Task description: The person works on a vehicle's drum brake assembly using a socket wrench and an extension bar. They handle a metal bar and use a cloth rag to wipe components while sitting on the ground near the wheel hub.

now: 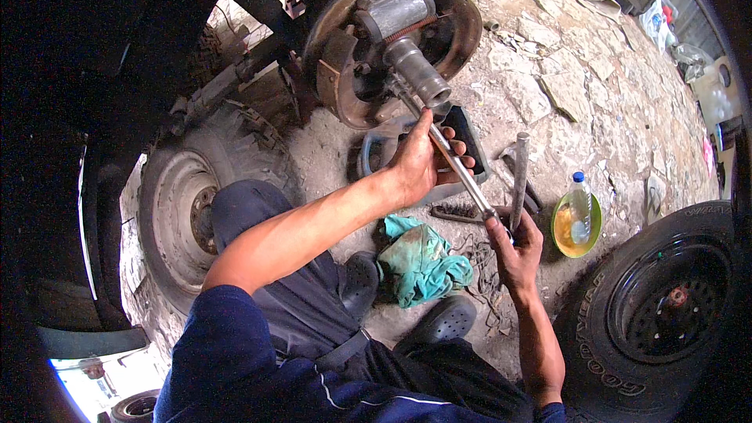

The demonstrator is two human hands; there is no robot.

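Note:
A long, shiny socket wrench bar (467, 176) runs slantwise from the brake assembly down toward me. My left hand (419, 158) is closed around its upper part, the thumb lying along the steel. At the near end, my right hand (517, 252) grips the bar's rounded head. A grey handle (521, 176) rises beside the right fingers; whether it joins the bar I cannot tell. Above my left hand, the brake assembly (329, 70) has its shoes exposed and a hollow metal spindle (419, 74) pointing toward me. The bar's far end is hidden near the spindle's base.
A detached wheel (176, 204) lies at left, and another tire with a black rim (666, 298) at right. Near my shoes are a teal rag (423, 262) and a wire brush (458, 213). A clear bottle (579, 207) stands in a green bowl (595, 235). Behind my left hand sits a dark tray (470, 137).

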